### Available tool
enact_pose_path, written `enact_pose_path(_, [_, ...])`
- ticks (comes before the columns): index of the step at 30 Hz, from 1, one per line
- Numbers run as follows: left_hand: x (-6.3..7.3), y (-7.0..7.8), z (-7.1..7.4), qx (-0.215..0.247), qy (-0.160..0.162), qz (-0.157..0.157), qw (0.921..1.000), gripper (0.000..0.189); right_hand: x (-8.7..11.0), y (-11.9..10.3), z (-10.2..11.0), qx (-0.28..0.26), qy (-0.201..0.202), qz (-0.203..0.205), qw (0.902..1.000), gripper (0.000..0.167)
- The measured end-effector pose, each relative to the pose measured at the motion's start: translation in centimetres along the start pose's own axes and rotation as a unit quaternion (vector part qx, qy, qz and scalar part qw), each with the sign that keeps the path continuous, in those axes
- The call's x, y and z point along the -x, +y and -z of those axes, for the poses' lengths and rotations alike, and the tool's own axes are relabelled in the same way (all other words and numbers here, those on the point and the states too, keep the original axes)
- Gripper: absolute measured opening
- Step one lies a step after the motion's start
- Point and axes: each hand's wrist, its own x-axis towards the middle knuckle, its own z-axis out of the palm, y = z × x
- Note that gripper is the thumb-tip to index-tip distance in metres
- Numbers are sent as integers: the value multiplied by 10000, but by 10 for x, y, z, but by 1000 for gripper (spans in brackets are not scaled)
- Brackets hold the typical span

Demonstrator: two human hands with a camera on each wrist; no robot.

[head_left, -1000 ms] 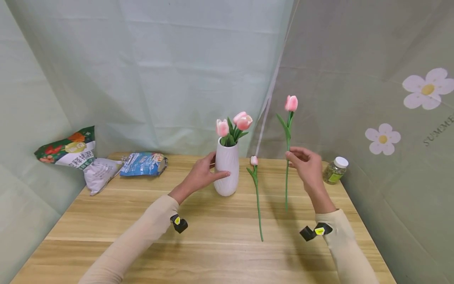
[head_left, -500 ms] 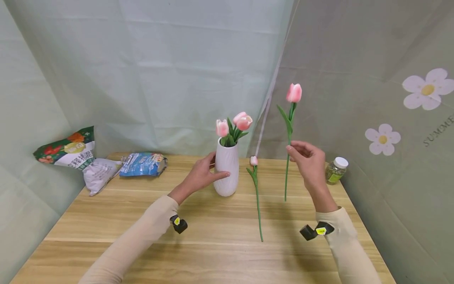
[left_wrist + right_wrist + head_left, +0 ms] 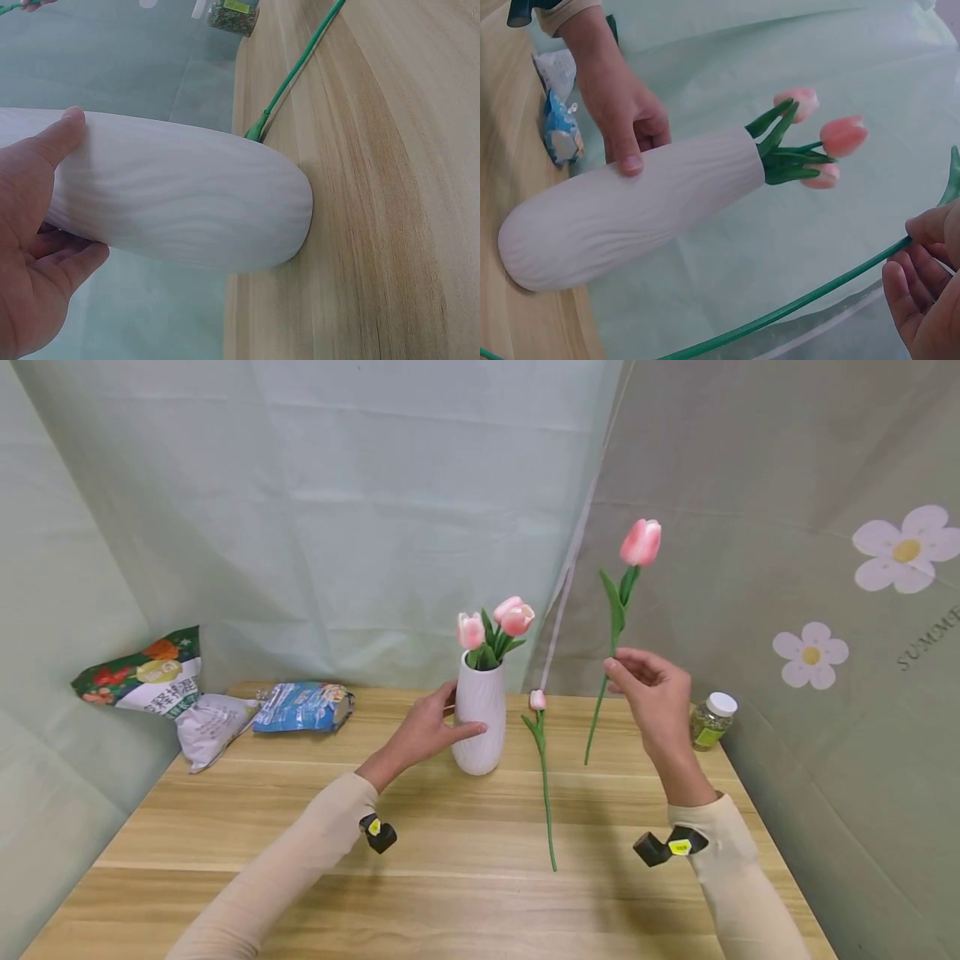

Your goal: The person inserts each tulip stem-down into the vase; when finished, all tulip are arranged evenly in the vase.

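A white ribbed vase (image 3: 482, 727) stands upright on the wooden table, with three pink tulips (image 3: 844, 136) in its mouth. My left hand (image 3: 427, 727) holds the vase from its left side, the thumb across the front, as the left wrist view (image 3: 45, 217) also shows. To the right, my right hand (image 3: 654, 706) pinches the green stem of another pink tulip (image 3: 641, 543) between thumb and fingers. That tulip is raised above the table, its bloom up and its stem end slanting down to the left. One more tulip (image 3: 546, 785) lies on the table between the vase and my right hand.
A small jar with a white lid (image 3: 712, 720) stands at the back right. A blue snack bag (image 3: 303, 707) and a green and white bag (image 3: 168, 681) lie at the back left. Cloth walls (image 3: 360, 527) enclose the table's back and sides.
My right hand has risen slightly, lifting the tulip. Its bloom has moved up and right while the stem end has swung up and left. My left hand and the vase have stayed still.
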Motion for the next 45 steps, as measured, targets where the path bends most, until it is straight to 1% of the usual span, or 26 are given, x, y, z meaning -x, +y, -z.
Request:
enact_pose_path(2, [0, 0, 0, -6, -7, -4, 10000, 81, -1, -3, -2, -1, -5, 65, 10000, 24])
enact_pose_path(8, [0, 1, 0, 30, -20, 4, 10000, 82, -5, -13, -9, -282, -134, 243, 9992, 26])
enact_pose_path(14, [0, 1, 0, 17, -29, 9, 10000, 82, -9, -23, -17, -526, -154, 532, 9971, 15])
enact_pose_path(19, [-1, 1, 0, -15, -16, -27, 10000, 82, -11, -31, -24, -825, -122, 697, 9941, 12])
enact_pose_path(25, [0, 2, 1, 15, -32, -19, 10000, 81, -12, -43, -32, -1230, -129, 976, 9875, 16])
enact_pose_path(29, [0, 2, 1, 17, -27, -1, 10000, 81, -13, -50, -37, -1491, -117, 1294, 9802, 15])
enact_pose_path(34, [0, 1, 0, -32, 38, -40, 10000, 78, -15, -56, -43, -1633, -127, 1712, 9715, 12])
enact_pose_path(38, [0, 1, -1, -58, 61, -44, 10000, 78, -14, -60, -48, -1749, -83, 1859, 9668, 15])
enact_pose_path(41, [0, 1, -1, -44, 59, -34, 10000, 79, -13, -63, -51, -1739, -77, 1941, 9654, 18])
enact_pose_path(45, [0, 2, -1, -33, 56, -15, 10000, 79, -14, -68, -56, -1729, -97, 2040, 9635, 15])
